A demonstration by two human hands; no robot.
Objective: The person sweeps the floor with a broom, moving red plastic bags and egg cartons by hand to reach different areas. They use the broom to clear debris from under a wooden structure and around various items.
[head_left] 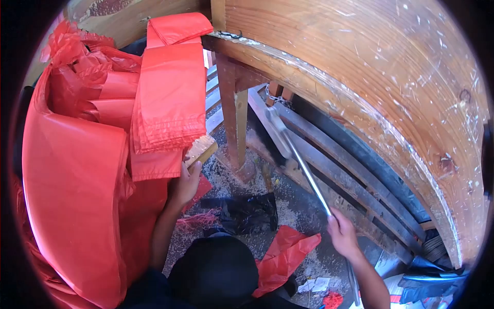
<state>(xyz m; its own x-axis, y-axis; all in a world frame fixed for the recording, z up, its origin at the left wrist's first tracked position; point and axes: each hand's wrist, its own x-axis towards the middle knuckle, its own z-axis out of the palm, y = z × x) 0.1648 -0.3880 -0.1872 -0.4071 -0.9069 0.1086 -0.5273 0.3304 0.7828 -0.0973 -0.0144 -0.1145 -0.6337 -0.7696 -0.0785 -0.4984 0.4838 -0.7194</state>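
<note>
My right hand [343, 234] is closed around the metal handle of a broom [309, 177]. The narrow pale head [278, 132] of the broom reaches to the slatted wooden rack beneath the table. On the other side, my left hand [186, 184] grips the end of a wooden board [201, 150], its fingers partly hidden. Right above that hand hangs a folded stack of red plastic bags [171, 92]. A larger mass of red plastic sheeting [74, 190] drapes down at the left, beside my left forearm.
A scuffed wooden tabletop [370, 62] curves across the upper right, with a wooden leg [234, 118] under it. Pale crumbs litter the floor around a black plastic bag [249, 212] and a loose red plastic piece [285, 255]. Dark plastic [432, 280] lies at lower right.
</note>
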